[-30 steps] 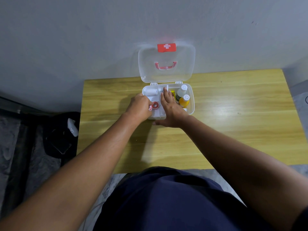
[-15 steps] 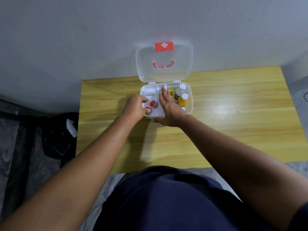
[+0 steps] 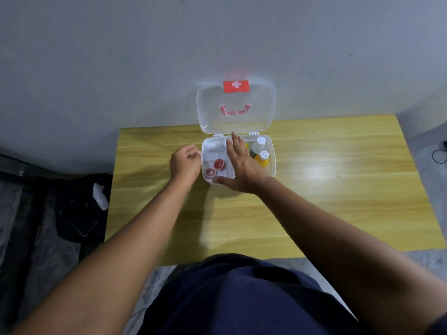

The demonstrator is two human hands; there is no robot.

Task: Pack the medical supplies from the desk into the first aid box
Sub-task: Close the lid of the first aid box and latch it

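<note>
The white first aid box (image 3: 272, 165) stands open on the wooden desk (image 3: 314, 189), its clear lid (image 3: 235, 106) upright against the wall. Two red tape rolls (image 3: 215, 167) lie in its left compartment, with a white roll (image 3: 214, 147) behind them. A white bottle (image 3: 257, 146) and a yellow bottle (image 3: 263, 158) lie in the right compartment. My left hand (image 3: 185, 162) hovers just left of the box, fingers loosely curled and holding nothing. My right hand (image 3: 242, 165) is spread flat over the box's middle, thumb at the front edge.
The desk sits against a grey wall. Left of the desk, on the floor, lie a black bag (image 3: 79, 206) and a white object (image 3: 100, 195). A cable (image 3: 439, 154) shows at the far right.
My left hand has drawn back leftward out of the box, leaving the second red roll in the left compartment. My right hand has lifted slightly and spread.
</note>
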